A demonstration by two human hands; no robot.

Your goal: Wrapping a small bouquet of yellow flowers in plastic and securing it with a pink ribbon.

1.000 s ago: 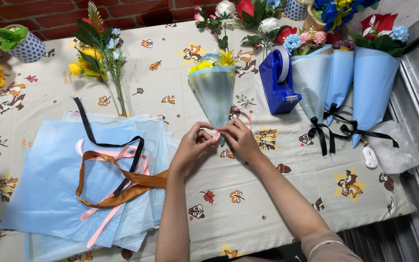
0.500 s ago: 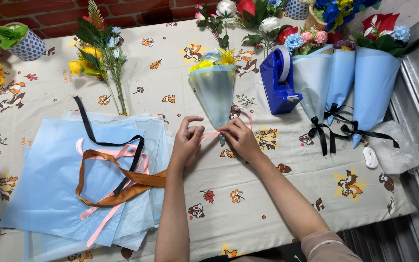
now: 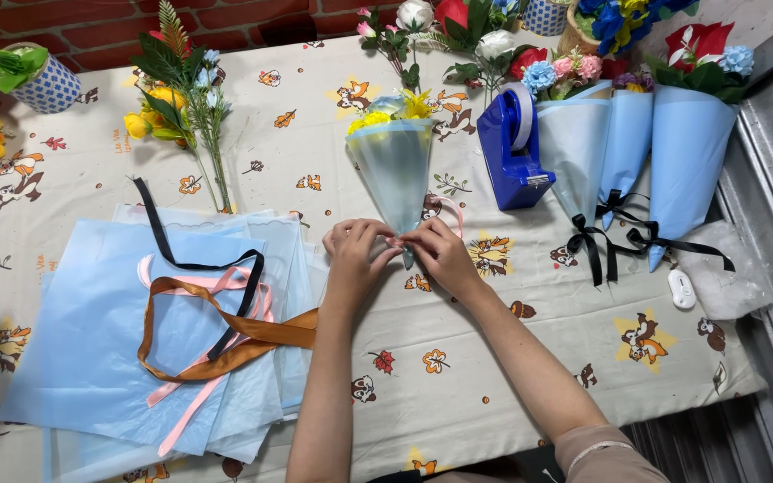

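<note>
A small bouquet (image 3: 395, 152) with yellow and blue flowers lies on the table, wrapped in a pale blue paper cone that points toward me. My left hand (image 3: 357, 250) and my right hand (image 3: 438, 248) meet at the cone's narrow tip. Both pinch a pink ribbon (image 3: 447, 211) there, which loops out to the right of the cone. The knot itself is hidden under my fingers.
A stack of blue wrapping sheets (image 3: 91, 349) lies at left with brown, pink and black ribbons (image 3: 225, 335) on it. A blue tape dispenser (image 3: 512, 148) and three wrapped bouquets (image 3: 682, 148) tied in black sit at right. Loose flowers (image 3: 176, 89) lie at the back. The table edge drops off at right.
My hands were apart half a second ago, with the left flat beside the cone. They have now come together at the cone's tip around the pink ribbon.
</note>
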